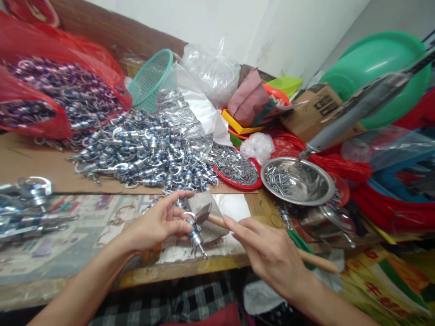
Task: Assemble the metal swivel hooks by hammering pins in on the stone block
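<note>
My left hand [166, 219] pinches a small silver-and-blue metal fitting [195, 236] with a curved clip at its upper end and a thin pin at its lower end. It is held over a grey block [209, 230] on the bench. My right hand [270, 249] is wrapped round the wooden handle of a small hammer [318, 261]. The hammer's dark head rests at or just above the fitting's clip end; whether they touch I cannot tell. White paper [238, 205] lies under the block.
A big heap of similar fittings [146, 151] lies behind my hands, with more in a red bag [98, 50]. A red plate [255, 182] holds flat metal bits. Pins lie in a steel bowl [314, 183], below a grey tool [356, 115]. A loose row of fittings [32, 222] is at left.
</note>
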`<move>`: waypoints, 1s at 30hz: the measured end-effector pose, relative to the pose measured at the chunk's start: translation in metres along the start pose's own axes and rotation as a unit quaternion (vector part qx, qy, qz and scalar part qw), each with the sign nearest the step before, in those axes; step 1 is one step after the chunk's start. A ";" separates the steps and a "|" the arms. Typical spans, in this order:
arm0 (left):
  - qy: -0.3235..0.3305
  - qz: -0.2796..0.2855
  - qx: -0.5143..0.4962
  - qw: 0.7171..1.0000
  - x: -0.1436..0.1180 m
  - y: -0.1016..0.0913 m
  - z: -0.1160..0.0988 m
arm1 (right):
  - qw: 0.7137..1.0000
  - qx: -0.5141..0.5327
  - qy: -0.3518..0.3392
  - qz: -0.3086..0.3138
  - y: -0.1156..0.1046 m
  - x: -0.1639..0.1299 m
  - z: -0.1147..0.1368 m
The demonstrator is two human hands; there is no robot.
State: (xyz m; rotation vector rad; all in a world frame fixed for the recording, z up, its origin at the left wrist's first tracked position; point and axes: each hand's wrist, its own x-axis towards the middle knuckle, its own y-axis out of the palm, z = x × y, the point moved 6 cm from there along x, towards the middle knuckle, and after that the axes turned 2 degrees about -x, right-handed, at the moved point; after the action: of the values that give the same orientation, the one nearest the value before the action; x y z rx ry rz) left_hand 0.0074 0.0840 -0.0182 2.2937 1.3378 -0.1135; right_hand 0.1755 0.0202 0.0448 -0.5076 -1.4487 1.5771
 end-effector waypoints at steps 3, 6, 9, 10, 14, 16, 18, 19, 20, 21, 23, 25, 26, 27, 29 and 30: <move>0.002 -0.002 0.002 1.000 0.000 0.000 0.000 | 0.999 0.025 0.012 -0.022 0.001 -0.008 0.000; -0.002 -0.007 -0.001 1.000 0.000 -0.001 -0.001 | 0.998 0.056 0.032 -0.003 0.009 -0.013 -0.006; -0.006 -0.013 0.013 1.000 -0.002 -0.003 0.000 | 0.987 0.112 0.110 -0.046 0.014 -0.009 -0.035; -0.003 -0.018 0.028 0.999 -0.002 -0.005 0.001 | 0.981 0.122 0.145 -0.052 0.017 -0.007 -0.048; 0.022 -0.062 0.120 0.991 -0.005 -0.011 0.004 | 0.971 0.114 0.210 0.023 0.037 0.010 -0.088; 0.033 -0.086 0.131 0.987 -0.008 -0.012 0.005 | 0.978 0.086 0.189 0.030 0.040 0.025 -0.100; 0.028 -0.096 0.110 0.989 -0.010 -0.008 0.008 | 0.981 0.045 0.187 -0.008 0.038 0.043 -0.113; 0.018 -0.094 0.096 0.991 -0.011 -0.004 0.010 | 0.980 0.026 0.196 -0.030 0.036 0.054 -0.122; 0.006 -0.089 0.081 0.993 -0.012 0.000 0.013 | 0.977 0.012 0.207 -0.044 0.036 0.064 -0.131; -0.006 -0.084 0.068 0.994 -0.013 0.005 0.016 | 0.975 0.001 0.216 -0.048 0.037 0.075 -0.139; -0.018 -0.081 0.050 0.995 -0.014 0.013 0.021 | 0.974 -0.010 0.225 -0.038 0.042 0.096 -0.154; -0.017 -0.091 0.045 0.995 -0.014 0.018 0.024 | 0.972 -0.014 0.232 -0.027 0.048 0.110 -0.165; -0.015 -0.093 0.045 0.995 -0.013 0.019 0.026 | 0.972 -0.015 0.235 -0.025 0.049 0.114 -0.167; -0.012 -0.094 0.047 0.994 -0.011 0.021 0.027 | 0.971 -0.015 0.237 -0.026 0.050 0.116 -0.169; 0.001 -0.104 0.058 0.993 -0.006 0.021 0.026 | 0.970 -0.012 0.239 -0.035 0.049 0.116 -0.168; 0.010 -0.114 0.068 0.991 -0.003 0.019 0.023 | 0.970 -0.008 0.238 -0.042 0.048 0.115 -0.166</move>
State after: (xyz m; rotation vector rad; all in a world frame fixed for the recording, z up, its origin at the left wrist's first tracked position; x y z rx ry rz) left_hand 0.0258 0.0632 -0.0309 2.2470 1.6468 -0.2637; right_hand 0.2333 0.2127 -0.0069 -0.7637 -1.1000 1.2661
